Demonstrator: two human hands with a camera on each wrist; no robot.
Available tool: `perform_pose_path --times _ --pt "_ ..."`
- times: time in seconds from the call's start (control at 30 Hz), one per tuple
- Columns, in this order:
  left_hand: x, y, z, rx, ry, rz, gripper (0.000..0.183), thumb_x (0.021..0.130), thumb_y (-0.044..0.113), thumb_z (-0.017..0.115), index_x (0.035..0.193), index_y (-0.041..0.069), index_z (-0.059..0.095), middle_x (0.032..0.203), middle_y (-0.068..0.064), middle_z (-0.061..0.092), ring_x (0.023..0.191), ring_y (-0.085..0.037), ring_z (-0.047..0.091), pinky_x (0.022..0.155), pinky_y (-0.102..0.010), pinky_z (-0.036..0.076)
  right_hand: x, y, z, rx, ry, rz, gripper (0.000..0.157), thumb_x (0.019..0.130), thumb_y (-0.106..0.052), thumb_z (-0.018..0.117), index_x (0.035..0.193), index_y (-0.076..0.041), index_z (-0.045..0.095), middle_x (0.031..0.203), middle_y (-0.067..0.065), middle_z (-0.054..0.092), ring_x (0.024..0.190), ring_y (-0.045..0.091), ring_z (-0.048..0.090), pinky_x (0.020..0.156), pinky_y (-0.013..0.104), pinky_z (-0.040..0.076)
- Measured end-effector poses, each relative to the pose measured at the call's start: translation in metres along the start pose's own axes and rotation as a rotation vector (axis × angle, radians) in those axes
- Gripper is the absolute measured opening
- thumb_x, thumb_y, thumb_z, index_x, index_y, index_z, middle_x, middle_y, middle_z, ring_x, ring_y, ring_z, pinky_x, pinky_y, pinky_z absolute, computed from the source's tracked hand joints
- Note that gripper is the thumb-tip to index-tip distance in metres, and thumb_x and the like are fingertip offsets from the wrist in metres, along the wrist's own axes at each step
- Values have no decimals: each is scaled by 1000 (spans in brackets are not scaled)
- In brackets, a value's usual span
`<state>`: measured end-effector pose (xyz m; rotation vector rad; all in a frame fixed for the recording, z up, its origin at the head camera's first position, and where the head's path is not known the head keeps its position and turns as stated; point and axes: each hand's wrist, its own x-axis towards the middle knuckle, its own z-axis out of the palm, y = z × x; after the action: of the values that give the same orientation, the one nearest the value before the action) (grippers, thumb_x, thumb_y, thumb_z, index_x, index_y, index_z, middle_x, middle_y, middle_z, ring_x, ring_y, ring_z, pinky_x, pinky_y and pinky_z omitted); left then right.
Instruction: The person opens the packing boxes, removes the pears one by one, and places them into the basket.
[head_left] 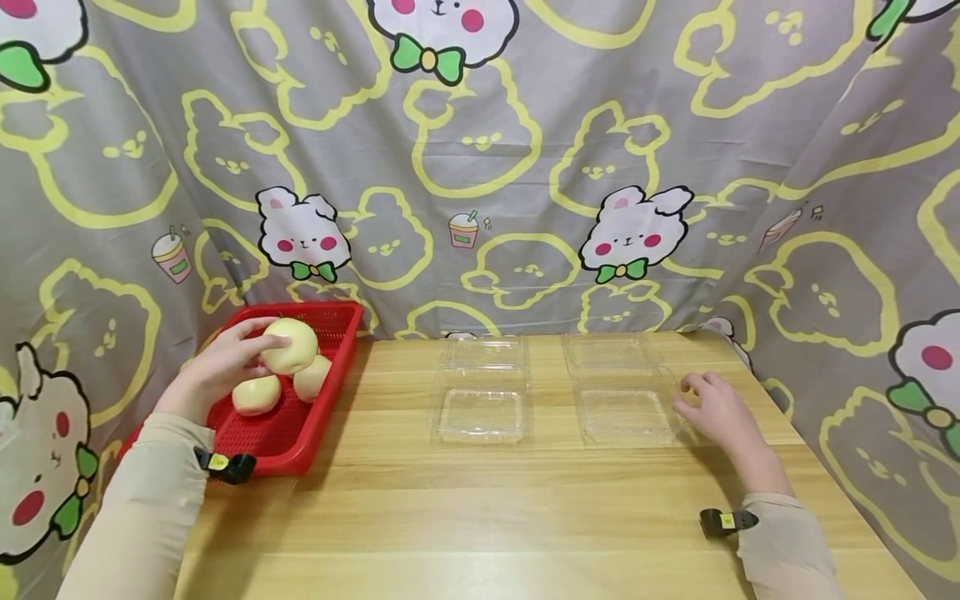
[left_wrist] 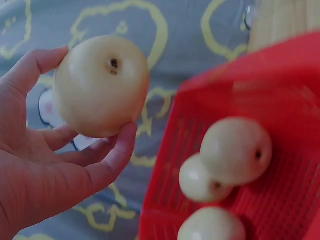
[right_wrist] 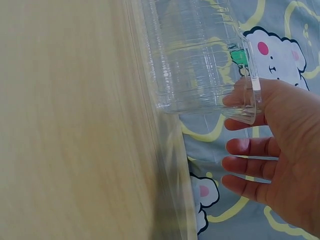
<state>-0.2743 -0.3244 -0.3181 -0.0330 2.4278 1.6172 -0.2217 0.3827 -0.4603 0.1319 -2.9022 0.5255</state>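
Observation:
My left hand (head_left: 225,362) holds a pale yellow pear (head_left: 290,347) between thumb and fingers above the red basket (head_left: 330,400). In the left wrist view the pear's dark-pitted end faces the camera. More pears (head_left: 257,395) lie in the basket below. At the right, my right hand (head_left: 720,412) has its thumb and forefinger at the side edge of an open clear plastic box (head_left: 626,412), pinching its rim. Through the plastic, part of a digit shows in the right wrist view; the other fingers (right_wrist: 250,165) are spread apart from the box.
A second open clear plastic box (head_left: 482,412) stands to the left of the first on the wooden table (head_left: 480,517). A grey patterned curtain (head_left: 480,183) hangs behind the table and along both sides.

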Motion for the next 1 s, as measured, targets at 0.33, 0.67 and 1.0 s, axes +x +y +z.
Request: perform_pose_path --times 0.33,0.67,1.0 --pt "13 -15 -24 69 -73 -122 77 96 38 57 149 0 16 92 16 56 78 -7 57 79 -27 56 0 0 1 -2 6 2 24 89 -24 62 102 -5 58 102 24 56 89 39 54 72 52 45" --pt "27 -42 -35 123 -156 -252 76 95 41 58 146 0 20 126 -7 43 103 -21 55 95 -39 54 1 0 0 1 -2 6 25 89 -25 62 103 -5 58 104 24 56 91 40 55 74 54 46" --pt "30 -57 -37 163 -158 -275 84 93 42 60 148 -3 13 137 -18 36 119 -33 46 98 -42 53 1 1 2 3 6 -3 24 88 -24 63 102 -5 58 101 24 56 87 39 55 72 52 46"
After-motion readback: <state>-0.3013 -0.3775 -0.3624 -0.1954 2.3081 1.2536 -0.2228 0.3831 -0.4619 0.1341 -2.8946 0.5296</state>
